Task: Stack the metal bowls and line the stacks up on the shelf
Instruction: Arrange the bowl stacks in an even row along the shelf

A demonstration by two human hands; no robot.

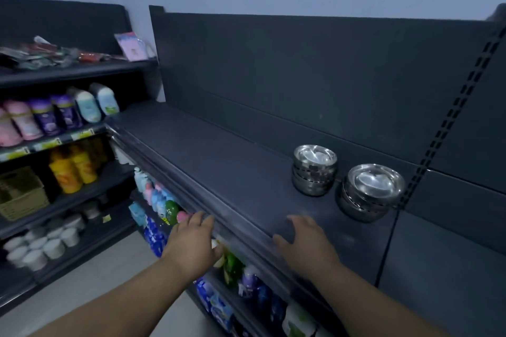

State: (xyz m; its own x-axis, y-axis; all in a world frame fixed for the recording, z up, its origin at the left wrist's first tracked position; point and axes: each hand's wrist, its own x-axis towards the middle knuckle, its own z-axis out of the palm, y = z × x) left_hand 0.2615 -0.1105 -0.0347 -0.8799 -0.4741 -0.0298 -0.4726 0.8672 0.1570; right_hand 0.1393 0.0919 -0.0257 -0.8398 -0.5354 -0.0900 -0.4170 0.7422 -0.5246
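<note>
Two stacks of shiny metal bowls stand on the dark shelf (219,161) at its right end, near the back panel. The left stack (314,169) is narrower and taller. The right stack (369,191) is wider and sits beside the slotted upright. My left hand (195,241) hovers at the shelf's front edge, fingers apart, holding nothing. My right hand (306,243) is over the shelf's front part, fingers spread, empty, a short way in front of the bowls.
Under the shelf's front lip, lower shelves carry coloured bottles (164,200). A second shelving unit at left holds pink, purple and yellow bottles (43,117), white tubs (43,243) and a woven basket (22,194). Pale floor lies between.
</note>
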